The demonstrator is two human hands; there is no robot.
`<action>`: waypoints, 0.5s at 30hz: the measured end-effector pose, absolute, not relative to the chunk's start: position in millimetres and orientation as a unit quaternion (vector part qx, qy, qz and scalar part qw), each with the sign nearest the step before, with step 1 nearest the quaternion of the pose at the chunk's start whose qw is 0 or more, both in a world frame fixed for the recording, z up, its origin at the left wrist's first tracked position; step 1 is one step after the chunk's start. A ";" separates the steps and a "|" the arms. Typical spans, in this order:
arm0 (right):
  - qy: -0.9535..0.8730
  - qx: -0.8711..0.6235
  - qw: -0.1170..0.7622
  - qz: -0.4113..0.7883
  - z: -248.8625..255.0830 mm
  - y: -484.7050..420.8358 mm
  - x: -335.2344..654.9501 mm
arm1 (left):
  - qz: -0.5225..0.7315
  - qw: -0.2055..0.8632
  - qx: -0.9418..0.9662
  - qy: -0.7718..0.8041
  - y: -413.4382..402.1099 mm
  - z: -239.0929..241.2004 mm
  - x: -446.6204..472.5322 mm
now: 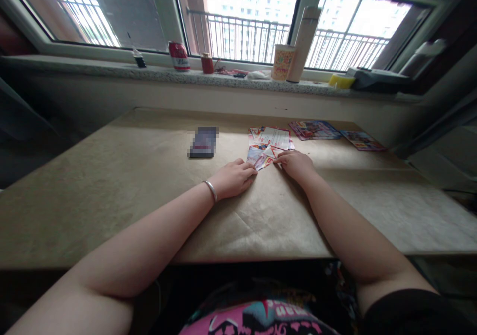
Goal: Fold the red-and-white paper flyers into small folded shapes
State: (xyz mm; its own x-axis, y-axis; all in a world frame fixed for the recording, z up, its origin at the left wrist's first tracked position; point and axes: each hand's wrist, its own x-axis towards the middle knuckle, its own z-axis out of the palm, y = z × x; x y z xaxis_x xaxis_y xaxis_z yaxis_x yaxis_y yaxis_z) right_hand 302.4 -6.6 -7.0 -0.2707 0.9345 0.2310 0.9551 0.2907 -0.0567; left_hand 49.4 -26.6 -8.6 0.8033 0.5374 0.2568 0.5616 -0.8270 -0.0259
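- The folded paper (260, 157) lies on the worktop (112, 196), just in front of the leaflet pile (276, 137).
- The right hand (297, 165) pinches its edge; the left hand (234, 178) rests fingers-together on its corner, grip impossible to tell.
- Folding seems under way; next calls for firm creasing.
- Fingers hide both edges.

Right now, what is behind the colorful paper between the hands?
Behind the colorful paper lie printed papers, one mostly white. The left hand and right hand hide some paper edges; anything underneath is covered.
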 end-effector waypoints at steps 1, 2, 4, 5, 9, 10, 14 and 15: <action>-0.789 -0.603 0.105 -0.047 -6.4 -5.9 303.5 | -0.122 0.050 -0.948 -0.290 -26.6 -8.9 49.2; -0.783 -0.612 0.101 -0.049 -5.8 -5.6 304.3 | -0.123 0.050 -0.948 -0.289 -26.5 -9.2 49.1; -0.770 -0.629 0.092 -0.058 -4.1 -6.3 304.3 | -0.126 0.048 -0.948 -0.287 -26.2 -9.9 48.6; -0.765 -0.635 0.087 -0.063 -3.3 -7.2 303.6 | -0.128 0.048 -0.948 -0.287 -25.9 -10.2 48.4; -0.767 -0.628 0.084 -0.096 -2.2 -12.9 297.4 | -0.131 0.044 -0.949 -0.285 -24.1 -11.6 48.3; -0.774 -0.619 0.090 -0.104 -2.6 -14.3 295.5 | -0.131 0.044 -0.949 -0.285 -23.6 -11.9 48.6; -0.787 -0.587 0.144 -0.128 -4.0 -19.1 289.5 | -0.125 0.055 -0.948 -0.288 -21.3 -12.8 52.0; -0.785 -0.583 0.162 -0.134 -3.9 -20.0 288.3 | -0.123 0.057 -0.947 -0.290 -20.8 -12.9 53.1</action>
